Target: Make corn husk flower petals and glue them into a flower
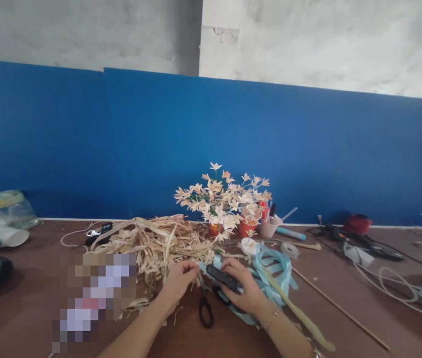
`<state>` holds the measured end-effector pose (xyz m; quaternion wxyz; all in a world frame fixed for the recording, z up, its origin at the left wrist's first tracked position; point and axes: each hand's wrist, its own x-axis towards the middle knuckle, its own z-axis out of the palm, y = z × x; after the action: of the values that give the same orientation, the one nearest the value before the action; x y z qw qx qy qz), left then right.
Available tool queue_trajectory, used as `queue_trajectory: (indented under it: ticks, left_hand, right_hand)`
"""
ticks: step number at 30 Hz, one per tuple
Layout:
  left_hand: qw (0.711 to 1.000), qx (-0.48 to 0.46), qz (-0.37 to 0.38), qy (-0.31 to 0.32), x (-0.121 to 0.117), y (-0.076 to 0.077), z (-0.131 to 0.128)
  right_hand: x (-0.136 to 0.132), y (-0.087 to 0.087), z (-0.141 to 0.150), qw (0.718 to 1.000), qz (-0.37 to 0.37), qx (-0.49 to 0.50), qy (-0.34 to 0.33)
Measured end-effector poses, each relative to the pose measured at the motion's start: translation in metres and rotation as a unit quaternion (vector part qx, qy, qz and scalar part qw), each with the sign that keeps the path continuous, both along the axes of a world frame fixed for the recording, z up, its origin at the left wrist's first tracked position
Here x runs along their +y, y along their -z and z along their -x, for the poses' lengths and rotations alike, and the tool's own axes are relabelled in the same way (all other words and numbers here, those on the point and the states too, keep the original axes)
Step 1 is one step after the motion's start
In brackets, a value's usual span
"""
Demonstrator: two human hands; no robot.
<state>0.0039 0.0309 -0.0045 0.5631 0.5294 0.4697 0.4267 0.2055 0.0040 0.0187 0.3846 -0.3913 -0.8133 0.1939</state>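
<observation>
My right hand is wrapped round a black handheld tool with a narrow tip, whose exact kind I cannot make out. The tip points left, towards my left hand. There the thumb and fingertips are pinched together, and whatever lies between them is too small to name. Below and between the hands lies a pair of scissors with black handles, partly hidden. Light blue ribbon lies in loops beside and under my right hand. A heap of dry pale husk strips lies just beyond my left hand.
Pale husk-like flowers stand in red cups by the blue partition. To the right are a roll of tape, a thin stick and white cables. A jar and paper cup are far left.
</observation>
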Motion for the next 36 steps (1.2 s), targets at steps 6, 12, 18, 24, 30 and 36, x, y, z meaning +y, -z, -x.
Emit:
queue_trajectory:
  ticks: [6, 12, 18, 24, 30, 36]
  left_hand:
    - [1.000, -0.001, -0.004, 0.005, -0.0005, -0.0022, 0.0004]
    - [1.000, 0.002, -0.013, 0.012, 0.0011, 0.0003, 0.0006]
    - [1.000, 0.006, -0.015, 0.015, 0.0006, -0.0012, -0.0001]
    - [1.000, 0.002, -0.001, 0.011, -0.0017, -0.0073, -0.0011]
    - [1.000, 0.008, -0.010, 0.014, -0.0013, -0.0059, -0.0005]
    - [1.000, 0.008, -0.012, 0.017, 0.0014, -0.0018, 0.0005]
  right_hand:
    - [-0.0009, -0.0050, 0.0045, 1.000, 0.011, -0.024, -0.009]
    - [-0.0011, -0.0038, 0.0053, 1.000, 0.004, -0.028, -0.008]
    - [-0.0002, -0.0036, 0.0059, 0.999, 0.004, -0.033, 0.002]
    - [0.0005, -0.0035, 0.0053, 0.999, 0.004, -0.036, 0.028]
    - [0.0007, -0.0033, 0.0046, 0.999, 0.007, -0.042, 0.009]
    - [0.0008, -0.0031, 0.0044, 0.999, -0.005, -0.047, 0.009]
